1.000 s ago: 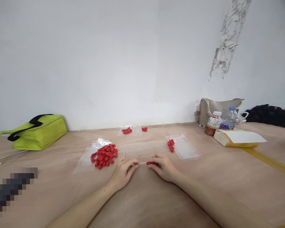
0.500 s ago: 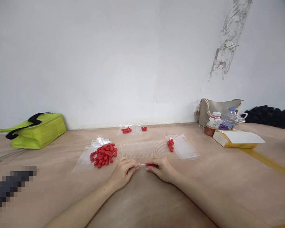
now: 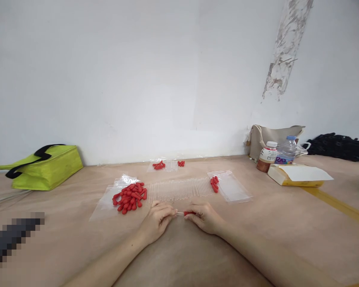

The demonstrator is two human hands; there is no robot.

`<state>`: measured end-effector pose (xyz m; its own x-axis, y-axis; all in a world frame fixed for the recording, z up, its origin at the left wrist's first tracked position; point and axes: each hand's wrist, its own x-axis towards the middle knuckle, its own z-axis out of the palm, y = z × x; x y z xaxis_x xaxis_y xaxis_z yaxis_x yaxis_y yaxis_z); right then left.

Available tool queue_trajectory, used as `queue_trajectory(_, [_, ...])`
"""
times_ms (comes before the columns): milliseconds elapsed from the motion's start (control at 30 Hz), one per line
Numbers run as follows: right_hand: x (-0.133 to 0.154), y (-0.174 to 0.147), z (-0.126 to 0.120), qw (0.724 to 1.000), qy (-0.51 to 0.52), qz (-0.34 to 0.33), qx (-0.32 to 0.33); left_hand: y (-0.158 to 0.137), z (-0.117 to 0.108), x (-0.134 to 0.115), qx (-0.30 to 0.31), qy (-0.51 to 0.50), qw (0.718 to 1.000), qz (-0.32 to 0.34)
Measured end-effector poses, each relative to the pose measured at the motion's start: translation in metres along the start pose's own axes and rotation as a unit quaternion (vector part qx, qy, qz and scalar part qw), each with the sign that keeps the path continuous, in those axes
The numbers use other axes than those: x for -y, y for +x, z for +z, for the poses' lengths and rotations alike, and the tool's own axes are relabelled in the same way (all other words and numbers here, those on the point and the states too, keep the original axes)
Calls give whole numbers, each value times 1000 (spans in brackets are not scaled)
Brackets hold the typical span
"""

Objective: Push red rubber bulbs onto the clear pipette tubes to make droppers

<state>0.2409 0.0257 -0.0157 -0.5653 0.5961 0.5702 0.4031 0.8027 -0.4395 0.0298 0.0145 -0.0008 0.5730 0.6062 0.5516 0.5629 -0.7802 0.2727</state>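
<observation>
My left hand is closed, its thumb and fingers pinching a thin clear dropper tube. Closed around a red rubber dropper bulb is my right hand. The tube's right end meets the bulb's mouth between my hands; how deep it sits I cannot tell. Beyond my hands lies a row of clear tubes, side by side. Left of that row, a pile of red bulbs rests on a clear plastic bag. A few more red bulbs lie at the row's right end.
Flat plastic bags lie at the right. Small red bulb groups sit near the wall. A lime-green bag stands left. At right are a brown-filled bottle, a clear bottle, a yellow-white box and a beige bag.
Both hands have shifted slightly towards me, still holding the tube and the red bulb end to end. The view has moved a little; the piles and the tube row look the same.
</observation>
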Motion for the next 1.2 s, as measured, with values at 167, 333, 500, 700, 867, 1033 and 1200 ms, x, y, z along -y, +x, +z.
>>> queue_trajectory(167, [0,1,-1,998,-61,-17,-14,1,2,-3,-2,4,1000,-13])
queue_trajectory(333, [-1,2,1,996,-82,-19,-9,1,4,-3,-2,4,1000,-24])
queue_trajectory(500, [-2,5,5,995,-95,-26,-4,1,6,-4,-5,18,999,-32])
queue_trajectory(700, [-1,8,6,994,-109,-12,1,3,7,-4,-7,40,999,-20])
queue_trajectory(867, [1,8,4,996,-91,0,0,5,7,-3,-15,32,999,-17])
queue_trajectory(1033, [-2,5,-1,998,-44,34,-41,4,-1,-1,-25,34,998,-36])
queue_trajectory(1200, [-7,2,-3,997,-8,51,-63,-2,-5,5,-24,72,996,-56])
